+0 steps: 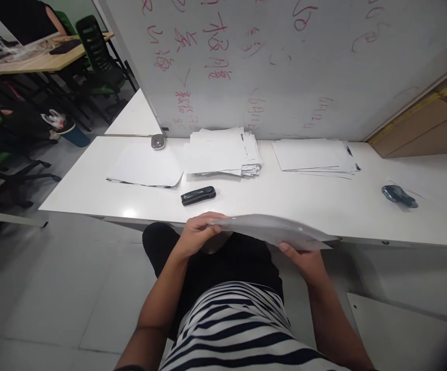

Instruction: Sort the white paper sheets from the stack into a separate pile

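Observation:
My left hand [199, 234] pinches the left end of a few paper sheets [270, 228], its thumb on the near face. At the other end, my right hand [304, 260] grips the same sheets with its thumb on top and its other fingers hidden beneath. The paper bows slightly and hangs over the desk's front edge, above my lap. A black stapler [198, 195] lies just beyond my left hand. Behind it sits a thick, uneven paper stack [219, 152]. Thinner piles of paper lie to the left [142, 164] and to the right [312, 155].
A whiteboard [265, 67] with red writing rises behind the white desk [88, 190]. A small grey device [157, 141] rests by the left pile. At the right are a dark, shiny object [399, 196] and a cardboard box [420, 126]. Another person [26, 20] is at the far left.

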Motion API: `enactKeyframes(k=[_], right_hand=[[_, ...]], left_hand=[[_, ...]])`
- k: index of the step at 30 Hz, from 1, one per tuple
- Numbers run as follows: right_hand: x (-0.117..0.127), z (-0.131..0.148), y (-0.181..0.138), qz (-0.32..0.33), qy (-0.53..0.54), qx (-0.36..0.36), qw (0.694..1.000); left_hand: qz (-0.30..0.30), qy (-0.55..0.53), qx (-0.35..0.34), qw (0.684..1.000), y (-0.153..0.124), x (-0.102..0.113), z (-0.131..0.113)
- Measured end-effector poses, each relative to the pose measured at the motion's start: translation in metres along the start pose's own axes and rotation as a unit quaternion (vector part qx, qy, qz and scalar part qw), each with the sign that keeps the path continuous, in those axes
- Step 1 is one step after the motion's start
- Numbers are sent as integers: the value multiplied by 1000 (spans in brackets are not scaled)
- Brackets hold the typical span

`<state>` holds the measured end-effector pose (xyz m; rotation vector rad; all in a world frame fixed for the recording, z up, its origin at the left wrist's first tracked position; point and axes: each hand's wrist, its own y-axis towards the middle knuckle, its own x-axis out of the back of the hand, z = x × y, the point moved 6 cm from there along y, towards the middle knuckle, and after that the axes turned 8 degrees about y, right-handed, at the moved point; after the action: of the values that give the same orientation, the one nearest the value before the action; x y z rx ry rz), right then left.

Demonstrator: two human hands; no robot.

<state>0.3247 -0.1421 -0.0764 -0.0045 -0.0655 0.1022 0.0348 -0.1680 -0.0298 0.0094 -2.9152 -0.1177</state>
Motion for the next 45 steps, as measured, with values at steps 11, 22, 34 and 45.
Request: enactKeyframes(k=[11, 22, 34, 45], right_hand=[[-38, -3, 28, -163, -62, 108, 979], [-54, 7, 26, -101, -15, 93, 990], [-51, -1, 27, -131, 120, 82, 981], [-50, -5, 34, -94, 154, 82, 980]], left_hand=[[-173, 101, -40, 979, 19, -5, 11], [-110, 77, 2, 991, 25, -10, 18], [-104, 64, 39, 992, 27, -7, 21], [-59, 42, 75, 995, 30, -10, 30]])
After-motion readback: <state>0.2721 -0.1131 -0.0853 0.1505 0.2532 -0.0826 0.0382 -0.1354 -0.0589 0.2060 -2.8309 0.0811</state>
